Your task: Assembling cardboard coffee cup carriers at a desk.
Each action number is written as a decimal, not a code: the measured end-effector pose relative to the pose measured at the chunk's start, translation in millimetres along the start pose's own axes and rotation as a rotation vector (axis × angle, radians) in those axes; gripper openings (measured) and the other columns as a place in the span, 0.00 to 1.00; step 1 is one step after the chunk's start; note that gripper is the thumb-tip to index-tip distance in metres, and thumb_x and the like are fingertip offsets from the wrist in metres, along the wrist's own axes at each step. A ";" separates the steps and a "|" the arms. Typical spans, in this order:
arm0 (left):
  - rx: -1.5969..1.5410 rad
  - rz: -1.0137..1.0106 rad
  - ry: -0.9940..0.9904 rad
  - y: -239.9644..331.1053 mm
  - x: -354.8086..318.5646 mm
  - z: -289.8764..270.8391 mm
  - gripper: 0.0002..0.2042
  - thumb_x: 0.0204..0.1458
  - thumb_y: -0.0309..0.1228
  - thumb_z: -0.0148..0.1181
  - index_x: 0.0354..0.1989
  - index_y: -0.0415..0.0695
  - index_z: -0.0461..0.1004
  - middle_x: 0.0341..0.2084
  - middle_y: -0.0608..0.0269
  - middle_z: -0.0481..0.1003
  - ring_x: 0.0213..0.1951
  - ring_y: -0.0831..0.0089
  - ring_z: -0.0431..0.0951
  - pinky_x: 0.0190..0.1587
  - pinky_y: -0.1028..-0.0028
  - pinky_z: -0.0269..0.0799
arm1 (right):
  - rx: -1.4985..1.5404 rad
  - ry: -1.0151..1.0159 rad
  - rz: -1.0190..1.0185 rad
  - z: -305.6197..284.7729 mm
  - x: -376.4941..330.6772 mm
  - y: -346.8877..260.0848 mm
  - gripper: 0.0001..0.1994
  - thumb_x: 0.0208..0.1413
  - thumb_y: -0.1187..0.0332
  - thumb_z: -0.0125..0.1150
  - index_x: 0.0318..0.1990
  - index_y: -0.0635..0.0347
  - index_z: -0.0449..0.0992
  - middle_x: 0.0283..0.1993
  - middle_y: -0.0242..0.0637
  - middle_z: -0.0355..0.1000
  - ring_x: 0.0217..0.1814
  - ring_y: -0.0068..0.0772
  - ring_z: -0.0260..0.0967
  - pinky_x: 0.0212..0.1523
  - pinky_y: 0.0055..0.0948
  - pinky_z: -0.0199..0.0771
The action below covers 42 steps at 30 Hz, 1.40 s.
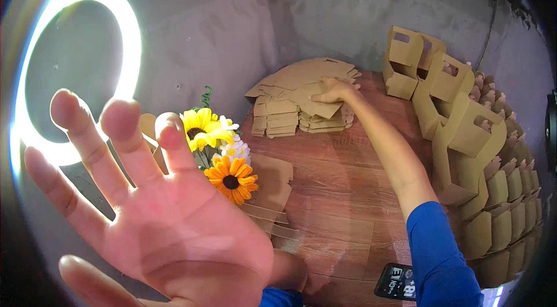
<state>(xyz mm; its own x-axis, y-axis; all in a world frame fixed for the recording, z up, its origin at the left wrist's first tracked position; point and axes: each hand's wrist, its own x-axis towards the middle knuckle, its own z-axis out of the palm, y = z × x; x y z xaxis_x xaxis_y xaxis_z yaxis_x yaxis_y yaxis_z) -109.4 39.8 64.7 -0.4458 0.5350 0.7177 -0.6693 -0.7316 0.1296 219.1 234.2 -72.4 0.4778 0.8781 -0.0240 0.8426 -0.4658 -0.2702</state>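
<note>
Close up at the left, my left hand point(191, 226) is raised with its palm turned up, fingers spread and nothing in it. My right hand point(336, 90) reaches to the far middle of the table. Its thumb and fingers are on a flat cardboard box blank point(310, 94) at the top of a pile; part of the grip is hidden. Bundled flat cardboard blanks point(275, 118) are stacked at the near side of this pile.
Folded cardboard carriers with handle holes point(470, 127) line the right side, beside rows of small cardboard boxes point(499, 231). Artificial flowers point(232, 179) and a flat cardboard piece point(270, 176) are behind my left hand. A phone point(395, 281) lies near the front on the wooden tabletop point(342, 191). A ring light point(130, 40) glows at left.
</note>
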 end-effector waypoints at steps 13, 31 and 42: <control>-0.054 -0.046 0.015 -3.8 -11.1 8.4 0.35 0.63 0.41 0.45 0.71 0.31 0.44 0.66 0.36 0.53 0.61 0.55 0.62 0.62 0.56 0.57 | 0.056 0.006 -0.129 -1.0 15.2 14.2 0.43 0.43 0.38 0.68 0.59 0.65 0.72 0.56 0.53 0.74 0.58 0.52 0.73 0.59 0.49 0.71; 0.009 -0.064 -0.154 -17.4 -11.7 -1.4 0.30 0.61 0.37 0.43 0.68 0.31 0.52 0.63 0.33 0.58 0.58 0.52 0.67 0.59 0.59 0.63 | 0.435 0.759 -0.016 -62.8 -44.5 29.6 0.11 0.60 0.72 0.49 0.49 0.64 0.71 0.44 0.63 0.75 0.51 0.67 0.72 0.51 0.57 0.74; 0.218 -0.115 -0.214 -14.9 -11.6 2.1 0.28 0.58 0.35 0.49 0.66 0.36 0.56 0.59 0.43 0.64 0.54 0.59 0.70 0.55 0.64 0.65 | 0.726 1.235 -0.277 -78.1 -69.6 3.1 0.09 0.64 0.72 0.46 0.43 0.68 0.72 0.35 0.63 0.74 0.43 0.67 0.72 0.42 0.54 0.70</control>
<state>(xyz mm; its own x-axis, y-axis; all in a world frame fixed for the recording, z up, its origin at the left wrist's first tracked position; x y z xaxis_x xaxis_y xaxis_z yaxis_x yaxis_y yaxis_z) -93.0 43.6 55.9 -0.2247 0.5352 0.8143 -0.5547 -0.7573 0.3447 207.8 163.1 3.5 0.5446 0.1042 0.8322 0.8116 0.1846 -0.5543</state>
